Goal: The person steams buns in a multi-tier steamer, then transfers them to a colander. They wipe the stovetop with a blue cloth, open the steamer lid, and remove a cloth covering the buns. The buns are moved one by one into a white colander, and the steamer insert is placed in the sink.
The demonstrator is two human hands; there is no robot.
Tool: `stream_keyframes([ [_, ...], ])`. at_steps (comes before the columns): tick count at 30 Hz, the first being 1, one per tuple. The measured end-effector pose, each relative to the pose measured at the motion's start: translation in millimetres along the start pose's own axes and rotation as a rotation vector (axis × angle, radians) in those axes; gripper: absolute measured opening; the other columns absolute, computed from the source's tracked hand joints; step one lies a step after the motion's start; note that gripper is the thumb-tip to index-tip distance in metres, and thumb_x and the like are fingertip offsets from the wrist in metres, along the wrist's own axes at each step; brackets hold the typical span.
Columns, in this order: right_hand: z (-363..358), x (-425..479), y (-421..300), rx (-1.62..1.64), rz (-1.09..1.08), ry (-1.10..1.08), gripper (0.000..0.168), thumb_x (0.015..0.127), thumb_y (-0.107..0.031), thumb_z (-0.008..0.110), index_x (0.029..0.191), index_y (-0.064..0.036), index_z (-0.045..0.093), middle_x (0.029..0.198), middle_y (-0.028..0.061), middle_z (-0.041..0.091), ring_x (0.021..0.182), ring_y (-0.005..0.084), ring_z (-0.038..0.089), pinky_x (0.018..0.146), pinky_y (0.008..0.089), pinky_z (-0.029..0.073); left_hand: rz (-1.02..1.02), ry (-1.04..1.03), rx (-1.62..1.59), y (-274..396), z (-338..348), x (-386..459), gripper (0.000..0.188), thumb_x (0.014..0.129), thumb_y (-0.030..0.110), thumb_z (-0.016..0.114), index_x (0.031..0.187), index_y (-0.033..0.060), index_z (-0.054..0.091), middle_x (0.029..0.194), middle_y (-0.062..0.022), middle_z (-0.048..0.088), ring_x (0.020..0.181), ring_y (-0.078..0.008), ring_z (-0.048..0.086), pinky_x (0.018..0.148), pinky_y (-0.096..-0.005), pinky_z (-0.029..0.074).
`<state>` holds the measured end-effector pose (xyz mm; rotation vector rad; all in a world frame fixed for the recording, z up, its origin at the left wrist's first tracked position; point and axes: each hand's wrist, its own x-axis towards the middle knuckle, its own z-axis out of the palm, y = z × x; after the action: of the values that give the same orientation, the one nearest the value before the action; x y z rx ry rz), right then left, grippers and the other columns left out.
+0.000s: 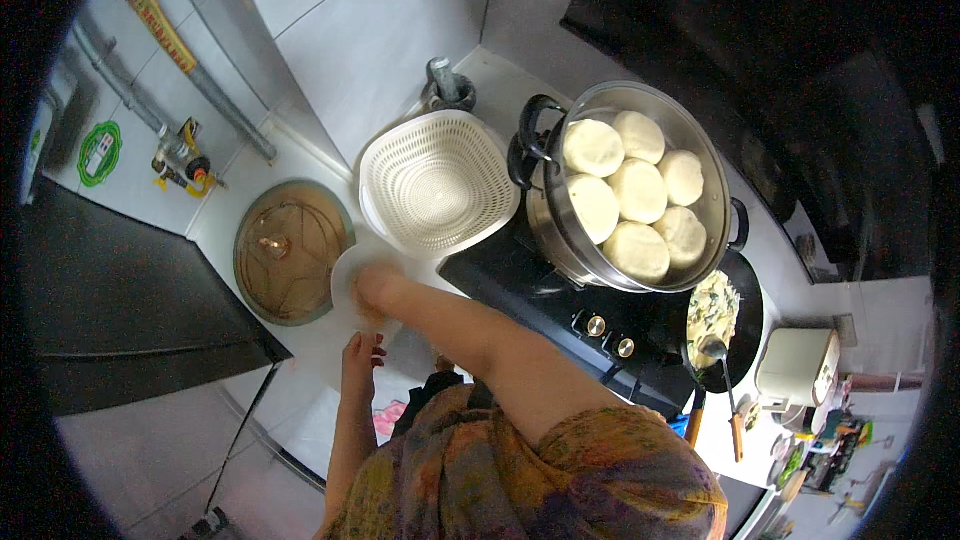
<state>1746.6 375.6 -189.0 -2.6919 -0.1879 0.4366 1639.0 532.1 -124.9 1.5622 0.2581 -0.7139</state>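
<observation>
My right hand is blurred over a white round dish or bowl on the counter. Its fingers cannot be made out, so whether it grips anything is unclear. Just below, my left hand is raised with fingers loosely apart and nothing visible in it. A round glass lid with a metal rim and knob lies beside the dish. Behind my right hand stands a white plastic strainer basket with nothing in it. To its right, a steel steamer pot holds several pale round buns.
The steamer stands on a black gas hob with two knobs. A wok holds chopped food and a wooden-handled ladle. A stone mortar sits at the wall; a gas valve is at left. Further right stands a rice cooker.
</observation>
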Motion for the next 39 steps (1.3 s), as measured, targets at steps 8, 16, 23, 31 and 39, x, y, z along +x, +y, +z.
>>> stream_keyframes([
  [8,-64,-56,-39,-0.242,-0.337,0.225,0.031,0.073,-0.017,0.067,0.104,-0.01,0.066,0.108,0.0141,0.064,0.098,0.033,0.063,0.08,0.0436,0.051,-0.01,-0.029,-0.005,4,-10,-5,0.028,0.093,0.034,0.057,0.1,0.0066,0.058,0.094,-0.0046,0.063,0.075,-0.0147,0.057,0.062,-0.0269,0.044],
  [16,-270,-202,-45,0.057,-0.387,0.264,0.03,0.085,-0.013,0.056,0.114,-0.005,0.059,0.118,0.014,0.059,0.09,0.0307,0.065,0.08,0.0419,0.053,0.012,-0.006,0.045,7,-14,-9,0.02,0.092,0.029,0.055,0.096,0.0094,0.053,0.09,-0.0029,0.059,0.074,-0.0145,0.058,0.06,-0.0265,0.044],
  [23,-409,-288,105,0.005,0.159,0.421,0.035,0.085,-0.018,0.062,0.117,-0.003,0.061,0.109,0.0224,0.063,0.099,0.0364,0.062,0.087,0.0413,0.048,0.04,0.118,0.045,2,-18,-10,0.036,0.091,0.031,0.056,0.118,0.0084,0.049,0.105,-0.0064,0.055,0.075,-0.0174,0.058,0.062,-0.0306,0.044],
  [31,-390,-209,202,-0.146,0.32,-0.034,0.067,0.076,-0.045,0.068,0.127,-0.002,0.055,0.122,0.02,0.06,0.116,0.0326,0.055,0.099,0.0371,0.041,0.053,0.172,0.005,9,-19,-24,0.035,0.092,0.029,0.057,0.12,0.0103,0.049,0.109,-0.0066,0.055,0.075,-0.017,0.06,0.061,-0.0295,0.044],
  [39,-394,-199,208,0.053,0.374,-0.164,0.071,0.067,-0.042,0.077,0.121,-0.001,0.058,0.118,0.0181,0.061,0.112,0.0299,0.057,0.096,0.0359,0.042,0.026,0.245,-0.026,7,-20,-37,0.034,0.092,0.027,0.055,0.12,0.0085,0.051,0.106,-0.0043,0.056,0.076,-0.0157,0.058,0.061,-0.0285,0.044],
])
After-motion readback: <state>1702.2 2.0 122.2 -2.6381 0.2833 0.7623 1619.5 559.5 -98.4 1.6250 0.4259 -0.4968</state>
